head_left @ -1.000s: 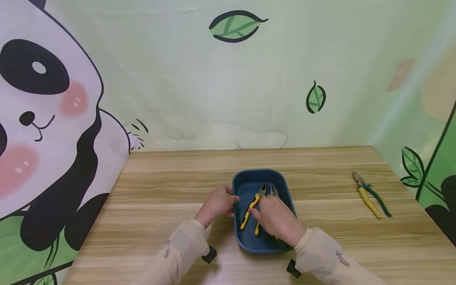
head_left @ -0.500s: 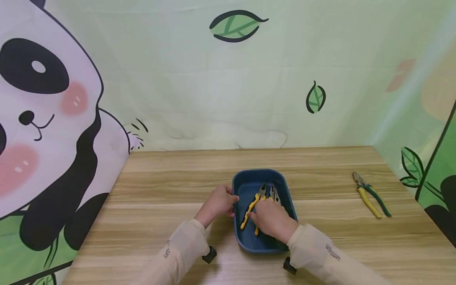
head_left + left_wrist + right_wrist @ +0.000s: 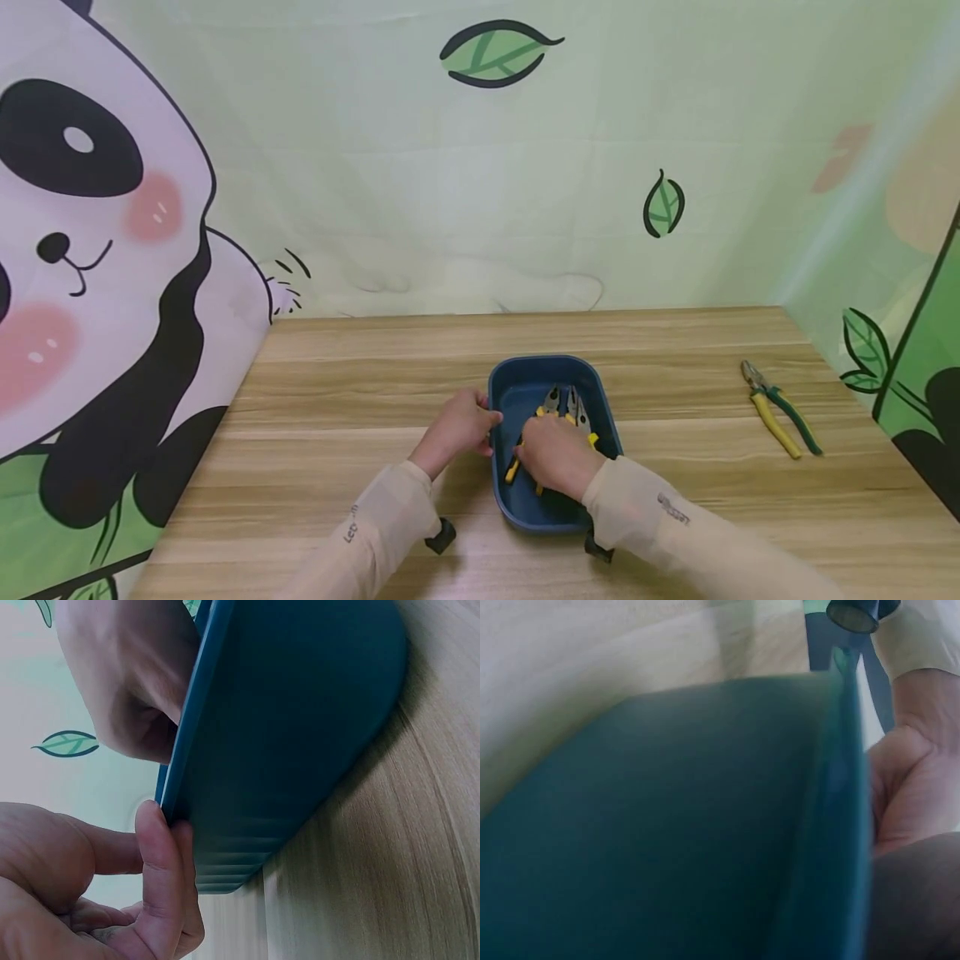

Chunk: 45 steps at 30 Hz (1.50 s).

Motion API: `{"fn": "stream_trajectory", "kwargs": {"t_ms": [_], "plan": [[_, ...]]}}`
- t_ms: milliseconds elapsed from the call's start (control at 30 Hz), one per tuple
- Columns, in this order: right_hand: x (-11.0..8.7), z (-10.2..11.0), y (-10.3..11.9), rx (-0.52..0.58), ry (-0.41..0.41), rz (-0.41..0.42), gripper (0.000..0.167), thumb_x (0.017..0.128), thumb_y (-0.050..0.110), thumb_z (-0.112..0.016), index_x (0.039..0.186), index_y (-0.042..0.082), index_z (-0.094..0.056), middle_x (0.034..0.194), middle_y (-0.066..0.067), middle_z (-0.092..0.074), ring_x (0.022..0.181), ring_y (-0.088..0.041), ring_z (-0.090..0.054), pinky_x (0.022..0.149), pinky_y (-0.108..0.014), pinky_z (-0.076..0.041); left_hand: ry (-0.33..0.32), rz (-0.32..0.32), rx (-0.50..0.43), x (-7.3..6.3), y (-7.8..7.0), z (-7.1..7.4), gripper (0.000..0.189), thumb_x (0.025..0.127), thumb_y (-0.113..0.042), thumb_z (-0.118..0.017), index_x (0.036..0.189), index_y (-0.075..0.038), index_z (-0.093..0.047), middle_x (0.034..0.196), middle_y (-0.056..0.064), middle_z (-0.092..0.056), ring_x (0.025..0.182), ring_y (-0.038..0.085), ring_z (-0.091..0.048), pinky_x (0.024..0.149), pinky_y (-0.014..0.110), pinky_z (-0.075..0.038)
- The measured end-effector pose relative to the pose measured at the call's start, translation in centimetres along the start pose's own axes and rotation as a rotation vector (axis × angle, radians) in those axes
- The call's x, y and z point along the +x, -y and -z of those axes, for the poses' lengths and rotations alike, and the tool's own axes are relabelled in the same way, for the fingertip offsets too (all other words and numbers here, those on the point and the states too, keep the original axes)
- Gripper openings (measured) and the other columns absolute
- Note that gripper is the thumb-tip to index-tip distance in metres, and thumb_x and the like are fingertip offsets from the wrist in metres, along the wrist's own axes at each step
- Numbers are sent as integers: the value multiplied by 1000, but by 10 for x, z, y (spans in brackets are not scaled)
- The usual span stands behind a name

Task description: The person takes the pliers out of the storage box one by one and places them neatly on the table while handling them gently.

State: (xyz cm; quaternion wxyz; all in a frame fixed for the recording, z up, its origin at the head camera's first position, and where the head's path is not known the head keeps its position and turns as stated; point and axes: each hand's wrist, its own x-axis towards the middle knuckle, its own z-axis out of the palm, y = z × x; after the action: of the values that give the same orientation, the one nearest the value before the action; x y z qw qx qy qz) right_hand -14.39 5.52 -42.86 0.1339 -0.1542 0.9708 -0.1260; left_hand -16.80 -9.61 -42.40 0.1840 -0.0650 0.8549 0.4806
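A deep blue plastic tray (image 3: 555, 527) stands on the table, with several pliers (image 3: 552, 400) in yellow-and-black grips lying in it. My left hand (image 3: 459, 429) pinches the tray's left rim; the left wrist view shows the fingertips (image 3: 154, 825) at that edge. My right hand (image 3: 558, 454) reaches down inside the tray, over the leftmost pliers, its fingers bent. In the left wrist view the right hand (image 3: 127, 675) appears behind the rim, fingertips hidden. I cannot tell whether it grips a tool. The right wrist view is mostly filled by the tray's outer wall (image 3: 652, 825).
Another pair of pliers (image 3: 776, 417), with one yellow and one green handle, lies on the wooden table (image 3: 360, 375) at the right. Behind the table hangs a pale green cloth (image 3: 375, 167) printed with leaves and a panda.
My right hand has shifted left inside the tray, from the right-hand pliers to the leftmost ones, uncovering a yellow handle on the right. My left hand and the tray keep their place.
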Motion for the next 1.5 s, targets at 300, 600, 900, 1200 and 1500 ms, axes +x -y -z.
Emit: {"fn": "stream_trajectory", "kwargs": {"t_ms": [300,600,900,1200,1500], "plan": [[1,-1,6,-18,26,-63,38,96,35,-76,76,3,-69,68,-5,-54,59,-18,-55,52,-28,-49,-2,-24,8,-1,1,0,11,101,-6,-65,101,1,-57,73,10,-58,50,14,-59,53,26,-59],[-1,-2,7,-83,37,-17,50,94,42,-76,58,10,-63,64,-3,-54,58,-17,-54,52,-27,-48,-1,-42,18,-1,1,0,11,101,-5,-65,96,0,-56,71,10,-57,49,15,-60,53,27,-59],[-2,3,7,-98,110,-61,43,90,41,-80,66,9,-64,81,-8,-56,59,-18,-58,53,-30,-54,-2,-42,15,-3,-1,1,11,101,-5,-65,96,0,-56,73,11,-59,49,14,-60,52,26,-58],[-2,8,5,-135,162,-37,39,88,39,-82,69,9,-66,71,-4,-59,58,-18,-57,55,-30,-51,-3,-23,25,-5,-5,3,10,102,-7,-64,98,0,-57,77,12,-60,54,16,-62,56,28,-60],[-8,7,3,-158,211,6,40,89,38,-80,63,14,-61,59,2,-54,54,-14,-52,52,-27,-41,1,-15,33,-5,-4,1,10,102,-7,-64,99,0,-58,79,12,-61,54,15,-61,59,29,-61]]}}
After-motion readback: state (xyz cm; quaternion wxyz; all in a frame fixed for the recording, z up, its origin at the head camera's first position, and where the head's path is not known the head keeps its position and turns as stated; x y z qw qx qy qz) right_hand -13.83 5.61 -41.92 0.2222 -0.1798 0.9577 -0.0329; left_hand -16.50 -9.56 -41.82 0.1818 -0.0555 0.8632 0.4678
